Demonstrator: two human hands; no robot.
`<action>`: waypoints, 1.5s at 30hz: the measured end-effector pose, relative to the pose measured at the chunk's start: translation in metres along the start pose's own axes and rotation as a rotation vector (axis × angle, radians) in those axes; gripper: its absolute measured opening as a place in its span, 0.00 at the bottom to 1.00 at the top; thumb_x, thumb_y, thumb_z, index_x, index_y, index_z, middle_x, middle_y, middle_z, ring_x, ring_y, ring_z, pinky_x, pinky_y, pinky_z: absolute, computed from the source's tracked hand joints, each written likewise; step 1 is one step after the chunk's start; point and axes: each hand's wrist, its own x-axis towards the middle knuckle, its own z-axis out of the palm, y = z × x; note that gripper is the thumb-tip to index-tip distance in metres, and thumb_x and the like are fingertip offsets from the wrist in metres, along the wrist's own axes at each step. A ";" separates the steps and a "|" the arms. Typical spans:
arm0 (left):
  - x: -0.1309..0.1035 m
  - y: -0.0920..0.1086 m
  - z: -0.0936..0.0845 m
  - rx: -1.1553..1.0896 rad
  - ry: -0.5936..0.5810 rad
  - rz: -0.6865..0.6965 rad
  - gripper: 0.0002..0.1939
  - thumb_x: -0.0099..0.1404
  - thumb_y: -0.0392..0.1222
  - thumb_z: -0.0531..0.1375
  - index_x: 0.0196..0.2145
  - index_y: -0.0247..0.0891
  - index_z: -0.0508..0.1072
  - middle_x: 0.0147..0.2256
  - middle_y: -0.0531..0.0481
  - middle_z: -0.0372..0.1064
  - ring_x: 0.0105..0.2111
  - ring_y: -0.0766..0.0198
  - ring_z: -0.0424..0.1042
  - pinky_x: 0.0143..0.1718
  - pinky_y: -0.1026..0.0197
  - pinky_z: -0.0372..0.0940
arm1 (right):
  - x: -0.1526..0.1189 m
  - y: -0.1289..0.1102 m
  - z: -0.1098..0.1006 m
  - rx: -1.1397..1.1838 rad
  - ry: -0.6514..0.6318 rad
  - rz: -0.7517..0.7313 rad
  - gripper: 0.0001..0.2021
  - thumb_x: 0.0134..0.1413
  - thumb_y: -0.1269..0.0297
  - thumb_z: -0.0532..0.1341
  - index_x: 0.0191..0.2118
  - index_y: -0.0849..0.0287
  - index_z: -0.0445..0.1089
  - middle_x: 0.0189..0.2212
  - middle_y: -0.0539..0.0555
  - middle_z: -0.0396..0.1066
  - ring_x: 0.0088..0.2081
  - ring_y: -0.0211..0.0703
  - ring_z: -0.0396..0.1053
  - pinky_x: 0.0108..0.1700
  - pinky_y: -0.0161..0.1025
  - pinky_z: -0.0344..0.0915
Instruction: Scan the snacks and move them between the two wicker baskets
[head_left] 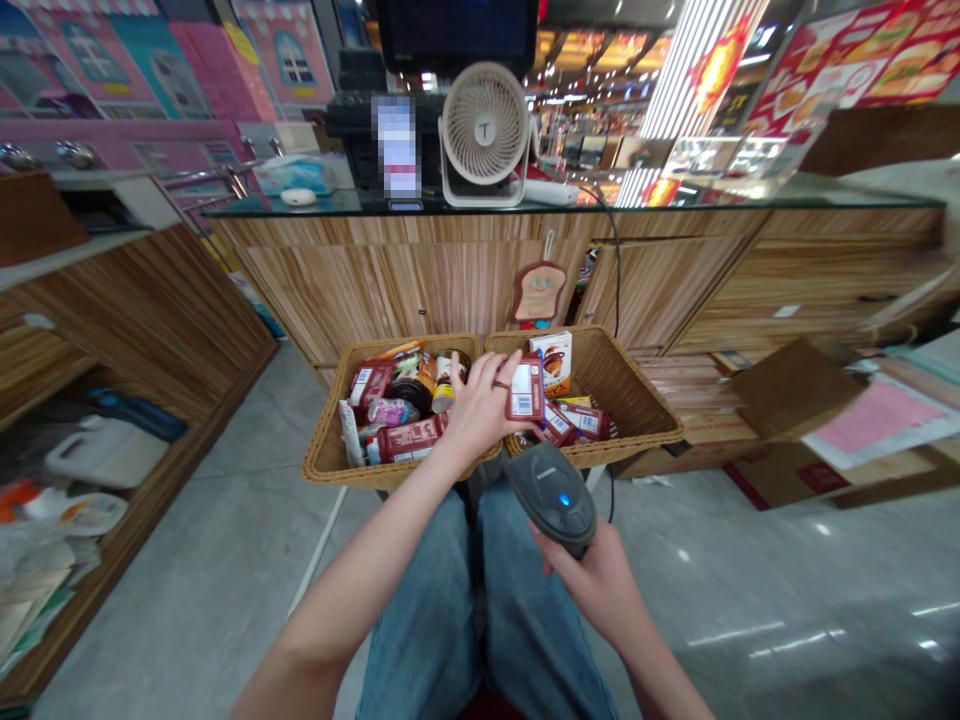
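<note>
Behind the glass-topped wooden worktop [675,215] a brightly lit shopping hall is seen, and on the glass a cream desk fan [484,130] marked with a "T" at its hub is stood beside a dark till. Against the worktop's front two wicker baskets are set side by side on the floor. The left basket [330,440] is filled with red packets, jars and a pink bottle; the right basket [645,400] is occupied by a few red packets and an upright white carton [555,358]. A small red packet [526,392] with a white barcode label is grasped by the left hand [480,405], which bears a ring, over the rims where the baskets meet; its print cannot be read. Just below it, over the blue-jeaned knees, a dark barcode scanner [553,492] with a lit blue lamp is gripped by the right hand [592,580]. A toast-shaped tag [538,292] is hung on the cupboard front.
</note>
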 end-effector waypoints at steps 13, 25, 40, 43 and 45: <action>-0.020 -0.015 -0.009 0.134 -0.121 -0.139 0.46 0.69 0.59 0.64 0.76 0.44 0.49 0.75 0.36 0.47 0.75 0.41 0.44 0.72 0.26 0.30 | 0.002 0.007 0.000 -0.016 0.007 -0.017 0.19 0.64 0.54 0.62 0.23 0.55 0.69 0.17 0.51 0.72 0.22 0.44 0.71 0.29 0.36 0.69; -0.113 -0.111 -0.061 0.289 -0.015 -0.511 0.27 0.71 0.51 0.62 0.65 0.44 0.72 0.72 0.37 0.55 0.75 0.35 0.45 0.69 0.20 0.24 | 0.010 0.003 0.016 -0.002 -0.069 -0.001 0.17 0.63 0.55 0.63 0.24 0.56 0.70 0.16 0.52 0.70 0.25 0.49 0.74 0.31 0.38 0.70; -0.107 -0.090 -0.061 0.103 0.294 -0.363 0.14 0.70 0.46 0.66 0.52 0.48 0.78 0.52 0.44 0.80 0.56 0.48 0.77 0.73 0.29 0.23 | 0.011 -0.004 0.017 0.002 -0.070 0.002 0.16 0.62 0.56 0.63 0.25 0.56 0.70 0.19 0.54 0.73 0.32 0.54 0.78 0.35 0.40 0.74; -0.099 -0.076 -0.050 0.034 0.343 -0.329 0.12 0.71 0.46 0.65 0.51 0.48 0.77 0.53 0.46 0.80 0.56 0.51 0.77 0.74 0.30 0.28 | 0.012 -0.006 0.021 0.017 -0.094 0.004 0.14 0.62 0.57 0.63 0.25 0.56 0.71 0.19 0.54 0.73 0.34 0.55 0.78 0.34 0.39 0.73; -0.096 -0.070 -0.044 0.008 0.307 -0.288 0.11 0.71 0.45 0.65 0.51 0.49 0.77 0.51 0.47 0.81 0.55 0.51 0.78 0.74 0.29 0.28 | 0.012 -0.006 0.025 0.029 -0.112 0.008 0.13 0.62 0.57 0.63 0.27 0.56 0.71 0.19 0.53 0.73 0.34 0.55 0.79 0.33 0.39 0.73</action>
